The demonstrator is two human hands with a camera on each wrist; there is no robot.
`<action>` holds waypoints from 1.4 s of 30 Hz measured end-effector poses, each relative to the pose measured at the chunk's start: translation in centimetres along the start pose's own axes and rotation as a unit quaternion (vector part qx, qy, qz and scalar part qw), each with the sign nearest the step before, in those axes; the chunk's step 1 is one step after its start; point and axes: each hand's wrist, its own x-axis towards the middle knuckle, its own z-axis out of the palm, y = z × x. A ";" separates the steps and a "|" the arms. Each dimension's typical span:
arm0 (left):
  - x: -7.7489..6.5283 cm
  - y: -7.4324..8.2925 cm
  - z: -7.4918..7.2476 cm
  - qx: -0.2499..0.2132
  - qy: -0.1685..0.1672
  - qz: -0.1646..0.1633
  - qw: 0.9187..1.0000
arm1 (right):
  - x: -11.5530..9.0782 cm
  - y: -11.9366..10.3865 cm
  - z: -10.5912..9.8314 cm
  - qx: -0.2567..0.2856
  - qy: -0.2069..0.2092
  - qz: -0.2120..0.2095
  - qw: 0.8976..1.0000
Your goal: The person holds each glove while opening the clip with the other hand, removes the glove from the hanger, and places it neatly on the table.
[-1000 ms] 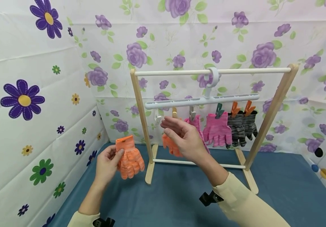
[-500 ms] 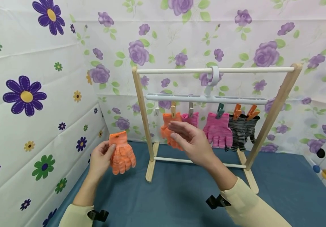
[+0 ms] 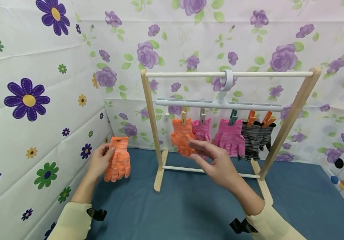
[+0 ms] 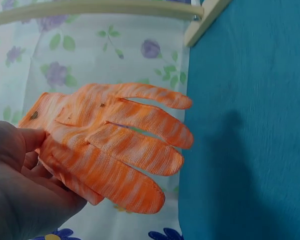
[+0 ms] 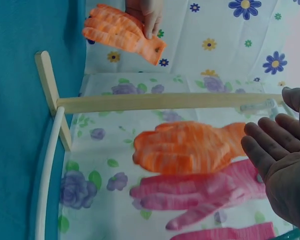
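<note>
My left hand point(image 3: 100, 160) pinches an orange knit glove point(image 3: 118, 161) near its cuff, and the glove hangs fingers down to the left of the rack. In the left wrist view the thumb presses on the cuff of this glove point(image 4: 115, 135), which has a small dark mark. My right hand point(image 3: 216, 163) is held in the air with its fingers extended and nothing in it. Behind its fingertips hangs a second orange glove point(image 3: 182, 136) from a yellowish clothespin point(image 3: 184, 118). A pink glove point(image 3: 201, 128) beside it is partly hidden by the right hand.
A white hanger point(image 3: 189, 103) hooks over the top bar of the wooden rack point(image 3: 152, 116). Its left end carries a white clip point(image 3: 166, 117) with nothing in it. Another pink glove point(image 3: 228, 138) and dark grey gloves point(image 3: 251, 140) hang farther right. Blue cloth point(image 3: 177, 206) lies below.
The left hand has carried its orange glove leftward, away from the rack. The right hand has moved right and down, uncovering the hanging orange glove and its clothespin.
</note>
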 end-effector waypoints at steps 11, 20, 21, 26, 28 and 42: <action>2.7 -1.3 -0.6 0.043 -0.046 -0.034 0.997 | -2.9 0.7 -1.4 -0.068 -0.003 0.000 0.998; 4.7 -3.1 -0.2 0.066 -0.107 -0.066 0.990 | -5.7 1.2 -2.6 -0.115 -0.002 0.022 0.993; 4.9 -3.3 -0.1 0.068 -0.113 -0.070 0.989 | -6.0 1.2 -2.7 -0.117 0.000 0.024 0.993; 5.7 -4.3 0.3 0.055 -0.142 -0.095 0.984 | -7.2 1.4 -3.1 -0.126 0.009 0.036 0.991; 6.0 -4.8 0.4 0.046 -0.158 -0.109 0.980 | -7.7 1.5 -3.2 -0.131 0.012 0.041 0.990; 7.5 -9.1 2.8 0.061 -0.174 -0.159 0.970 | -9.7 2.0 -3.3 -0.152 0.017 0.054 0.987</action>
